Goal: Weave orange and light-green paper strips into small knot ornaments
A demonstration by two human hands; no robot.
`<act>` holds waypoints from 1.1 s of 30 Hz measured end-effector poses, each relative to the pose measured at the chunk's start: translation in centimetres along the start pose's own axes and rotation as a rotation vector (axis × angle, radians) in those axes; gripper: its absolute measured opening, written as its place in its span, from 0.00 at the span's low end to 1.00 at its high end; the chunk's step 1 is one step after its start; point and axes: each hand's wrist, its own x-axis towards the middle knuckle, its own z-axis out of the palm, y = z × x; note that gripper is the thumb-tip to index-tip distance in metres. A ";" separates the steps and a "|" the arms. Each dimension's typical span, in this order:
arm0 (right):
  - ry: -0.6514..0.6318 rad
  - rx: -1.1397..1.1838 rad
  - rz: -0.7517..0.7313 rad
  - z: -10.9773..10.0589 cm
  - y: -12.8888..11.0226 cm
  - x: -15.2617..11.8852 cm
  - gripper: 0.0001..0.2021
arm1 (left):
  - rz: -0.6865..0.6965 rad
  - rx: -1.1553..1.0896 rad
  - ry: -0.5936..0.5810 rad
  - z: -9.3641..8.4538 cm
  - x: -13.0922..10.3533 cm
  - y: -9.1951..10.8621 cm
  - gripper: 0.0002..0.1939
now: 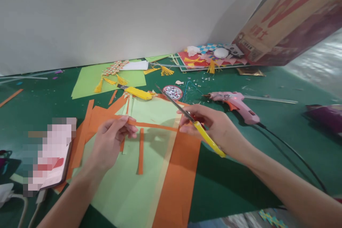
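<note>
My left hand (113, 137) pinches one end of a thin orange paper strip (157, 125). The strip runs across to my right hand (210, 123), whose fingertips are at its other end. Scissors with yellow handles (207, 139) also rest in my right hand, their blades pointing up and to the left. Beneath both hands lie light green paper (128, 188) and a wide orange sheet (177, 178). A short orange strip (141, 151) lies on the green paper between my hands. Just beyond the hands is a yellow cutter (138, 93).
A pink glue gun (235, 105) with a black cable is at the right. A phone (55, 156) lies at the left. Woven paper with yellow tassels (116, 68), a round tray of small pieces (173, 93) and a paper bag (288, 17) are farther back.
</note>
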 end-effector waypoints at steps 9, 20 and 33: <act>-0.107 -0.290 -0.182 0.9 1.0 0.1 0.12 | -0.120 -0.053 -0.141 0.1 -0.4 0.4 0.09; -0.115 -0.003 0.004 0.5 0.1 0.1 0.12 | -0.075 -0.095 -0.060 0.2 0.0 0.2 0.07; -0.099 -0.007 -0.021 0.1 -0.3 -0.4 0.10 | -0.052 -0.020 -0.061 0.2 0.0 0.2 0.08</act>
